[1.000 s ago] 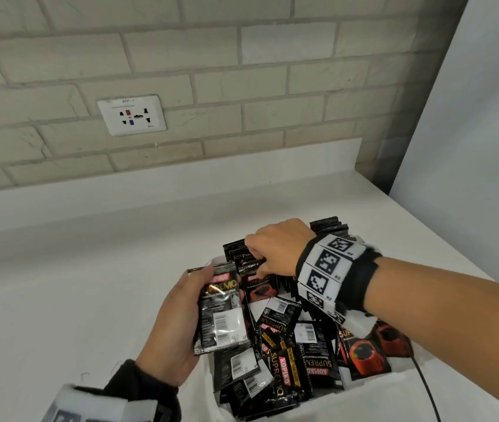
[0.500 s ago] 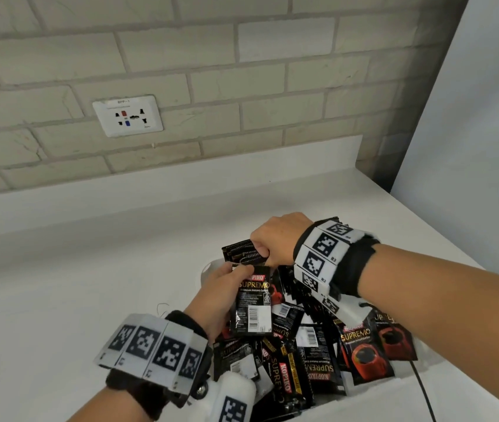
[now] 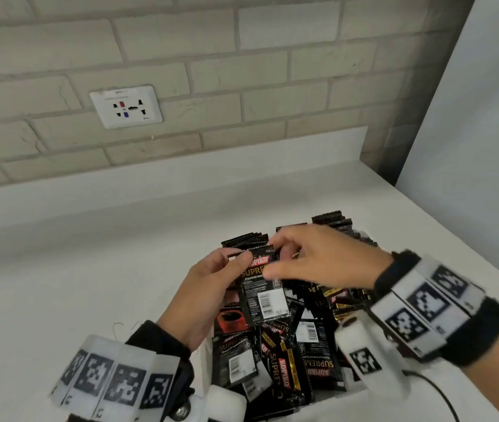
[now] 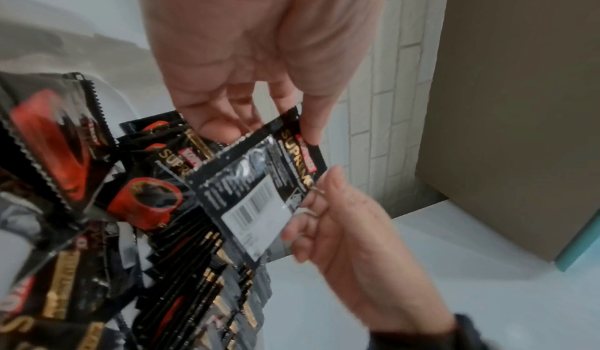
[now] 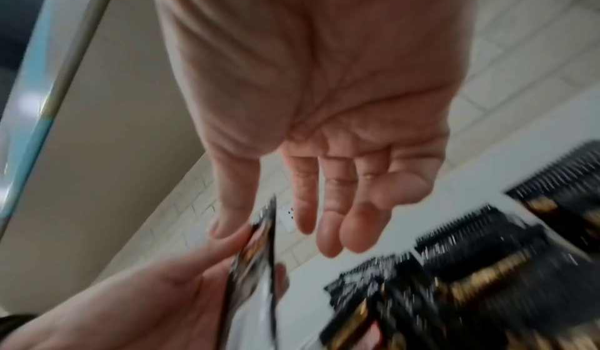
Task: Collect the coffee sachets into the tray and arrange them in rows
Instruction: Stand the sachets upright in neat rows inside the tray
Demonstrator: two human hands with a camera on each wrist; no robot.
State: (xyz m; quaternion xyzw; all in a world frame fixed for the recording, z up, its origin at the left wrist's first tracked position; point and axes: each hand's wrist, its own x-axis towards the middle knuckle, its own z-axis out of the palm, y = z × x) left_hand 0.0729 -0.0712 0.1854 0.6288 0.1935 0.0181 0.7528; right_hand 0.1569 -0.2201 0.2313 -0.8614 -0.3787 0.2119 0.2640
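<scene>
A: Where is the sachet?

B: A black sachet (image 3: 262, 287) is held upright above the pile, barcode side toward the head camera. The left hand (image 3: 208, 295) pinches it near its top left corner — thumb on the front, fingers curled behind.

A: And the right hand?

B: The right hand (image 3: 323, 260) is at the sachet's top right edge. In the left wrist view its fingertips (image 4: 308, 203) touch that edge. In the right wrist view its fingers are nearly straight and loosely spread, and the thumb tip meets the left thumb beside the sachet, seen edge-on and blurred there. I can't tell whether it grips the sachet or only touches it.

A: What lies below?

B: A tray (image 3: 355, 397), white, with only its near rim showing. Loose sachets (image 3: 288, 357) are heaped in it at all angles, some face up with a red cup printed on them, some barcode up. Behind the hands, at the far end, rows (image 3: 330, 219) of sachets stand on edge, packed close, serrated tops up.

A: Anything around it?

B: The tray sits on a white counter (image 3: 90, 269) against a pale brick wall (image 3: 242, 71). A socket plate (image 3: 126, 106) is on the wall, up and left of the hands. A black cable (image 3: 443, 394) runs over the counter by the tray's right corner. Both wrists wear bands with black-and-white markers.
</scene>
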